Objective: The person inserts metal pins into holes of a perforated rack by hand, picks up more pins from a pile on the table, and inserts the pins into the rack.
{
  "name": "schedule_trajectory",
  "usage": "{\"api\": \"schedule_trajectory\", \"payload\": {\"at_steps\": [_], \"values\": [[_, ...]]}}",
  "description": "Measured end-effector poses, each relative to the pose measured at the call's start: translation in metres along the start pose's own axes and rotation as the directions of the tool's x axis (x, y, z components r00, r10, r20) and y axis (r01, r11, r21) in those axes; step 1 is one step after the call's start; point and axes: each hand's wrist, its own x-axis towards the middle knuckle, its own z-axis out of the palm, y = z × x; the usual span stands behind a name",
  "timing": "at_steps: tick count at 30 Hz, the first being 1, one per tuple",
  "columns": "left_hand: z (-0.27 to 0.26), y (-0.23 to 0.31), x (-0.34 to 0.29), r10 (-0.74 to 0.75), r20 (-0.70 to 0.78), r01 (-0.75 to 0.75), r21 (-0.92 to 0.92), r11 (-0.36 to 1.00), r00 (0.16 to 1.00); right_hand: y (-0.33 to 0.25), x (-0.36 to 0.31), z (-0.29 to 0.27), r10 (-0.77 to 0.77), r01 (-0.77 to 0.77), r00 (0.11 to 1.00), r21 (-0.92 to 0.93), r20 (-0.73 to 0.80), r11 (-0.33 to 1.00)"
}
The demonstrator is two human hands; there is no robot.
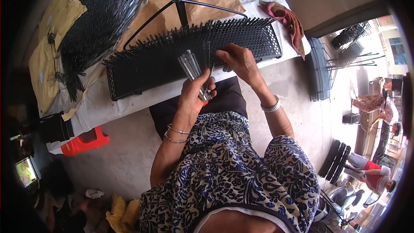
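Note:
My left hand (195, 91) is closed round a bundle of thin, shiny rods (189, 64), which fan out upward and lean left. Close beside it, my right hand (242, 64) is bent in a pinch, with a thin rod (212, 70) running down from its fingertips toward the left hand. Both hands are over the front edge of a long black perforated panel (267, 43) on the table. Along the panel's far side stand dense rows of short black rods (172, 36). The fingertips of my right hand are partly hidden.
A large heap of dark rods (103, 17) lies at the table's far left beside yellowish cloth (51, 13). Behind the panel rises a black metal stand (182, 13) over brown paper (202, 13). A reddish rag (284, 19) hangs at the right corner. A red plastic container (88, 141) sits below left.

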Motion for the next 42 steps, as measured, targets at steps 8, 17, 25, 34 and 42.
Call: {"api": "schedule_trajectory", "payload": {"at_steps": [8, 17, 25, 34, 42], "values": [[0.0, -0.012, -0.008, 0.065, -0.083, -0.059, 0.069, 0.996, 0.994, -0.002, 0.007, -0.004, 0.104, -0.094, 0.995, 0.407, -0.001, 0.909], [0.0, -0.02, -0.004, -0.013, -0.117, 0.013, 0.003, 1.0, 0.993, -0.007, 0.053, -0.027, -0.515, 0.318, 0.681, -0.422, -0.521, 0.849], [0.008, -0.019, -0.009, -0.033, -0.009, 0.033, -0.07, 0.997, 0.999, -0.005, 0.067, -0.024, -0.566, 0.309, 0.679, -0.518, -0.467, 0.798], [0.009, -0.02, -0.011, 0.005, 0.032, -0.002, -0.091, 0.996, 0.999, -0.001, 0.066, -0.018, -0.571, 0.301, 0.748, -0.594, -0.338, 0.746], [0.013, -0.017, -0.014, 0.025, 0.054, -0.022, -0.045, 0.999, 0.998, -0.008, 0.045, -0.013, -0.464, 0.234, 0.838, -0.579, -0.287, 0.781]]}}
